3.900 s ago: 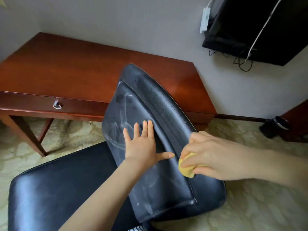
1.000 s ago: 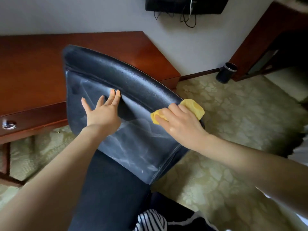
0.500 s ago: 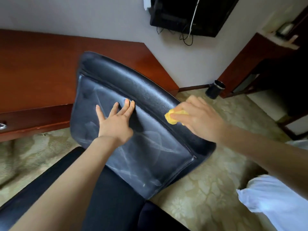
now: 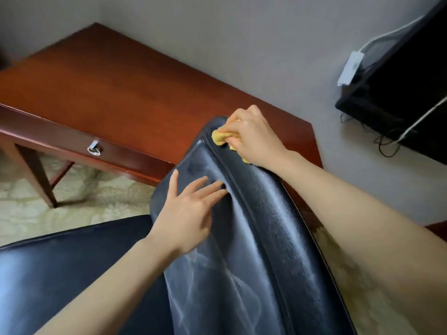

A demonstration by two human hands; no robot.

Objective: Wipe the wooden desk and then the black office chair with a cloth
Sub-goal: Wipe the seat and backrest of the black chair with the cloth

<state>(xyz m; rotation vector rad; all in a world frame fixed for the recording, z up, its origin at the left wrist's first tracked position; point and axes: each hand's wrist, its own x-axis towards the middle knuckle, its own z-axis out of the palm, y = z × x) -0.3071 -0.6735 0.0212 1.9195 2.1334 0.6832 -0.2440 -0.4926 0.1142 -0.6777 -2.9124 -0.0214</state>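
Cleaning in a carpeted room: a person's right hand presses a yellow cloth onto the top edge of the backrest of a black office chair. The fingers are curled tightly round the fabric. Only a bunched wad shows at the fingertips, and a sliver shows under the heel of the palm.

The left hand lies flat on the front face of the backrest, just below its raised rim. Its fingers are straight and slightly spread, gripping nothing. Pale smeared streaks cross the padded panel below this hand. The glossy seat fills the lower left, under the left forearm.

Behind the chair stands the wooden desk, its reddish-brown top set against a grey wall. A metal ring pull hangs on the drawer front. One tapered leg rests on a pale patterned carpet.

At the upper right a black television is on the wall, seen at a steep angle. A white adapter sits near its edge with a white cable running from it. Thin dark wires dangle beneath the screen.
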